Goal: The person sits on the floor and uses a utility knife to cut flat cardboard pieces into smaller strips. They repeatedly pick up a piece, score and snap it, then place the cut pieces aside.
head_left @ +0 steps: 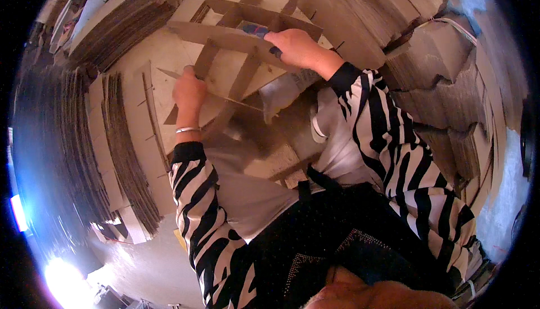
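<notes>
A cardboard divider [246,74] of crossed, slotted strips stands on the table in front of me. My left hand [189,93] is closed on its near left part, with the fingertips at the end of the nearest strip. My right hand [304,49] reaches over from the right and pinches a long middle strip [211,32]. Dark wrapping covers some of its fingertips, and a little blue and red shows there. More crossed strips of the divider rise beyond that hand. Both palms are hidden.
Stacks of cardboard strips stand at the far left [126,19] and along the left [62,129]. Slotted strips [121,146] lie beside my left forearm. Large piles of cardboard [439,78] fill the right side. Table surface [160,56] shows between the far-left stack and the divider.
</notes>
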Tool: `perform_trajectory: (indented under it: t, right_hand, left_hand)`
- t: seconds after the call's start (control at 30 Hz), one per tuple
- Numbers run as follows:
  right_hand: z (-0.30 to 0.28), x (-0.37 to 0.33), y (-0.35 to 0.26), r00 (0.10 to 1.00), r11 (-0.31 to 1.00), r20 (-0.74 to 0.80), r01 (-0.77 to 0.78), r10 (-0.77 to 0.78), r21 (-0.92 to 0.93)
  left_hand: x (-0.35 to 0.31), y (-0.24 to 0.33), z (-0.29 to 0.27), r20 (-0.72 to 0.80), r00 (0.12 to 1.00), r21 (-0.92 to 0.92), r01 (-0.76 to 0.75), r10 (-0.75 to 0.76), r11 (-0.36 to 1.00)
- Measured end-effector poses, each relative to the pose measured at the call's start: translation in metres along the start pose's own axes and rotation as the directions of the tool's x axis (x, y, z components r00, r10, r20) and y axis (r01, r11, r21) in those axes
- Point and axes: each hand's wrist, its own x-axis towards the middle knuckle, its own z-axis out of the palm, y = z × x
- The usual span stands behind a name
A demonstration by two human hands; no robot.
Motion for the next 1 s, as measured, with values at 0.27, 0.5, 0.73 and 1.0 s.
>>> perform_trajectory:
  t: [0.27,0.5,0.73,1.0]
  right_hand:
    - [0.014,-0.023,-0.022,0.947,0.942,-0.126,0.266,-0.294,-0.204]
    - [0.009,-0.030,-0.025,0.961,0.957,-0.099,0.242,-0.260,-0.163]
    - [0.007,-0.028,-0.018,1.000,0.980,-0.019,0.011,-0.015,-0.200]
    - [0.032,-0.017,-0.020,1.000,0.999,0.023,0.010,-0.009,-0.039]
  left_hand:
    - [0.000,0.008,0.000,-0.006,0.998,0.040,0.064,-0.064,0.997]
    - [-0.003,0.018,-0.005,0.030,0.998,0.052,0.051,-0.052,0.997]
    - [-0.002,0.015,-0.003,0.035,0.996,0.071,0.074,-0.076,0.995]
    - [-0.003,0.002,-0.003,0.039,0.999,0.032,0.002,-0.003,0.999]
